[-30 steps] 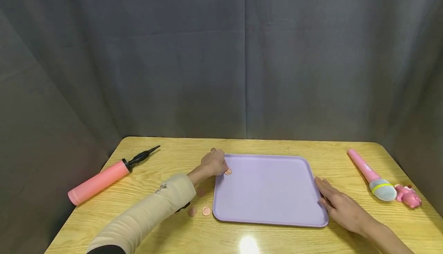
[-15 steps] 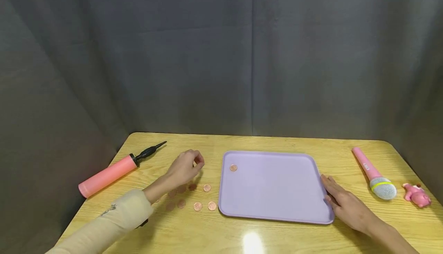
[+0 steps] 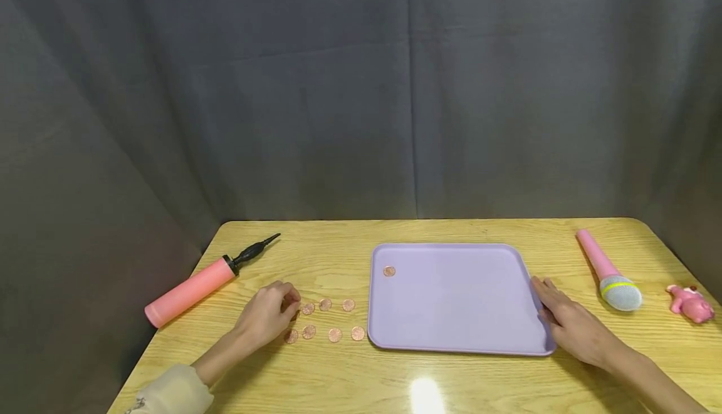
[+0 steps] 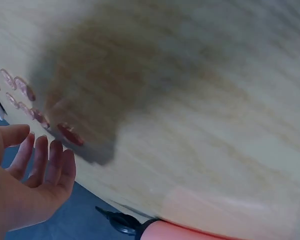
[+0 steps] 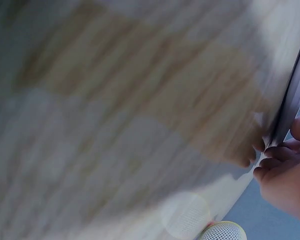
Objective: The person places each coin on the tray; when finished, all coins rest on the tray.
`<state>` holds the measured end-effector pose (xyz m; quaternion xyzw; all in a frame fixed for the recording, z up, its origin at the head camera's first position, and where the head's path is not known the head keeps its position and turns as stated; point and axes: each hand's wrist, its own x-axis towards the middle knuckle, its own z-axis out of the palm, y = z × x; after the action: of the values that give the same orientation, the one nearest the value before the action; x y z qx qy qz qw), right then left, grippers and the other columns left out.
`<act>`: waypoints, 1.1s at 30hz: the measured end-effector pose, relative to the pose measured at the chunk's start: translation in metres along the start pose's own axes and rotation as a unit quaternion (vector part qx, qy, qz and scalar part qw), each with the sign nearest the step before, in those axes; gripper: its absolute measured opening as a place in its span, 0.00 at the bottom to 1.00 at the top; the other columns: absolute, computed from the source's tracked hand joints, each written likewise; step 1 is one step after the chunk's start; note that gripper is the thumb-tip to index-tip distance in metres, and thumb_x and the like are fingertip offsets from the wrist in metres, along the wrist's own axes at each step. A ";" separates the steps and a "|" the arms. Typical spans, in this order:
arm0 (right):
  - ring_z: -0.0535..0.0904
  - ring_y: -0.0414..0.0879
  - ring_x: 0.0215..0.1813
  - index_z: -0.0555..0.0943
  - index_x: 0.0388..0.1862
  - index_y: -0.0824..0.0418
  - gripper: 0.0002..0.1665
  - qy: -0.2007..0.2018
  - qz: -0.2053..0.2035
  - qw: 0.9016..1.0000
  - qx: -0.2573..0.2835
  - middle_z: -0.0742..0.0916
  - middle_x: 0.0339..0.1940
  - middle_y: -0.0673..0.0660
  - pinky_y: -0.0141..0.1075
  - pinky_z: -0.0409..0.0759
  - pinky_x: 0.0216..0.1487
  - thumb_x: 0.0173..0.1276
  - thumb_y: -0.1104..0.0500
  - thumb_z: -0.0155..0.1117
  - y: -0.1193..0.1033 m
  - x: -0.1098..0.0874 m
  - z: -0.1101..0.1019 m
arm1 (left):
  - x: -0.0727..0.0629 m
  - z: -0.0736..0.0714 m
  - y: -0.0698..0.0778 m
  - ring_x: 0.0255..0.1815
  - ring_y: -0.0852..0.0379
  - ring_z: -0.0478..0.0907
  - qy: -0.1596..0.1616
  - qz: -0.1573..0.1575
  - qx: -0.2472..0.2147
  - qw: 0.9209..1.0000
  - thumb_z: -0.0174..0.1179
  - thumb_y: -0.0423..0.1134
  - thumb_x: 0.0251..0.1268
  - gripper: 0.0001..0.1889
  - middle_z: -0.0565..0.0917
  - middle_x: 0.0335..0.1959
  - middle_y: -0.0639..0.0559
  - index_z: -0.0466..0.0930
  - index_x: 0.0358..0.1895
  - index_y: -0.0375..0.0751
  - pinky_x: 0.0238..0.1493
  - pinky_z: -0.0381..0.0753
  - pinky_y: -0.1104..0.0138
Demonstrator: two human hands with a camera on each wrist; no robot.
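Table of yellow wood grain spreads before us, hard and smooth. On it lies a flat, rectangular lilac tray with a low rim; we judge it light, stiff and apt to slide, best held by that rim. Our right hand, fingers mostly extended, touches the tray's right edge. Our left hand, fingers loosely curved and thumb close to the index finger, is just beside the coins; we see nothing held in it. Those thin, round copper-coloured coins lie flat in two loose rows left of the tray, while one more coin sits inside its far left corner. We expect them light, rigid, unbreakable and slippery, so we'd pinch opposite edges with fingertips or nails.
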<state>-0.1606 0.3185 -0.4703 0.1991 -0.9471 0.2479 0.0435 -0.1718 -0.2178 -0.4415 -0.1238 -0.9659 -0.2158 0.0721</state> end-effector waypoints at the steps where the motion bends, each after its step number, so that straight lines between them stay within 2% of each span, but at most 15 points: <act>1: 0.58 0.74 0.69 0.58 0.71 0.77 0.33 0.001 0.001 1.000 -0.001 0.65 0.69 0.78 0.43 0.46 0.74 0.71 0.68 0.53 0.000 0.000 0.000 | -0.001 0.000 -0.001 0.27 0.64 0.74 -0.001 0.001 -0.002 1.000 0.68 0.30 0.58 0.06 0.78 0.28 0.58 0.82 0.32 0.44 0.29 0.75 0.68; 3: 0.59 0.74 0.69 0.58 0.71 0.78 0.33 0.005 0.001 1.000 0.000 0.65 0.69 0.79 0.29 0.41 0.72 0.71 0.68 0.53 0.000 -0.001 0.001 | -0.004 0.001 -0.004 0.29 0.63 0.75 -0.004 0.002 -0.003 1.000 0.68 0.30 0.57 0.06 0.78 0.28 0.57 0.82 0.32 0.44 0.31 0.76 0.68; 6: 0.59 0.75 0.68 0.59 0.70 0.79 0.32 0.013 -0.001 1.000 0.001 0.65 0.68 0.79 0.19 0.36 0.64 0.70 0.70 0.53 0.000 -0.001 0.004 | -0.006 0.002 -0.008 0.31 0.62 0.76 -0.010 -0.002 -0.005 1.000 0.69 0.30 0.57 0.06 0.79 0.30 0.56 0.83 0.34 0.43 0.34 0.78 0.67; 12: 0.60 0.75 0.67 0.60 0.69 0.80 0.32 0.016 0.007 1.000 0.016 0.65 0.68 0.80 0.12 0.36 0.58 0.69 0.72 0.53 -0.006 -0.001 0.011 | -0.010 -0.004 -0.013 0.32 0.62 0.76 -0.028 -0.018 -0.013 0.999 0.70 0.32 0.57 0.06 0.79 0.32 0.54 0.85 0.37 0.40 0.35 0.78 0.67; 14: 0.60 0.75 0.68 0.59 0.70 0.79 0.32 0.011 0.010 1.000 0.021 0.64 0.69 0.79 0.13 0.37 0.60 0.68 0.72 0.53 -0.009 0.000 0.012 | -0.011 -0.005 -0.014 0.31 0.63 0.76 -0.032 -0.017 -0.017 0.999 0.70 0.33 0.57 0.06 0.79 0.31 0.55 0.86 0.37 0.40 0.34 0.78 0.68; 17: 0.58 0.74 0.69 0.59 0.70 0.78 0.33 0.007 0.014 1.000 0.021 0.64 0.69 0.78 0.21 0.41 0.67 0.67 0.72 0.52 -0.015 0.003 0.012 | -0.011 -0.005 -0.015 0.31 0.63 0.76 -0.032 -0.002 -0.027 0.999 0.70 0.34 0.57 0.05 0.80 0.30 0.56 0.87 0.36 0.41 0.34 0.78 0.70; 19: 0.57 0.73 0.70 0.59 0.71 0.78 0.33 0.003 0.022 1.000 0.019 0.64 0.70 0.77 0.36 0.47 0.73 0.67 0.71 0.51 -0.019 0.004 0.011 | -0.011 -0.004 -0.015 0.30 0.64 0.76 -0.031 0.015 -0.031 0.999 0.70 0.35 0.57 0.04 0.79 0.30 0.57 0.88 0.36 0.42 0.33 0.78 0.72; 21: 0.57 0.73 0.70 0.58 0.71 0.79 0.33 -0.002 0.030 0.999 0.017 0.63 0.70 0.77 0.50 0.52 0.72 0.67 0.72 0.51 -0.022 0.004 0.011 | -0.013 -0.003 -0.016 0.29 0.64 0.77 -0.029 0.034 -0.034 0.998 0.70 0.34 0.57 0.05 0.79 0.29 0.57 0.88 0.36 0.41 0.32 0.78 0.73; 23: 0.56 0.73 0.70 0.58 0.70 0.79 0.33 -0.010 0.036 0.999 0.020 0.63 0.70 0.78 0.60 0.56 0.66 0.67 0.72 0.50 -0.025 0.004 0.012 | -0.014 -0.002 -0.018 0.29 0.65 0.77 -0.027 0.044 -0.034 0.998 0.71 0.34 0.56 0.05 0.78 0.28 0.57 0.89 0.36 0.42 0.31 0.78 0.74; 26: 0.56 0.74 0.70 0.58 0.70 0.81 0.33 -0.014 0.039 0.999 0.019 0.63 0.70 0.78 0.62 0.58 0.63 0.66 0.72 0.50 -0.028 0.005 0.014 | -0.015 -0.003 -0.021 0.28 0.66 0.75 -0.023 0.043 -0.026 0.998 0.72 0.36 0.55 0.04 0.79 0.28 0.59 0.89 0.35 0.46 0.30 0.77 0.73; 28: 0.56 0.74 0.70 0.58 0.69 0.82 0.33 -0.011 0.038 0.999 0.021 0.63 0.70 0.79 0.63 0.59 0.63 0.66 0.73 0.51 -0.030 0.006 0.015 | -0.014 -0.005 -0.024 0.27 0.67 0.74 -0.032 0.037 -0.025 0.998 0.72 0.38 0.56 0.04 0.79 0.29 0.60 0.88 0.34 0.48 0.29 0.76 0.72; 33: 0.57 0.75 0.69 0.59 0.68 0.82 0.34 -0.003 0.035 0.999 0.017 0.63 0.69 0.79 0.65 0.59 0.63 0.64 0.73 0.51 -0.036 0.007 0.019 | -0.007 -0.012 -0.026 0.30 0.63 0.75 -0.092 0.050 -0.038 0.994 0.69 0.36 0.59 0.05 0.78 0.31 0.56 0.83 0.37 0.46 0.31 0.77 0.69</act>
<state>-0.1523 0.2775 -0.4693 0.1678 -0.9491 0.2649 0.0283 -0.1706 -0.2471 -0.4421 -0.1939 -0.9520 -0.2364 -0.0113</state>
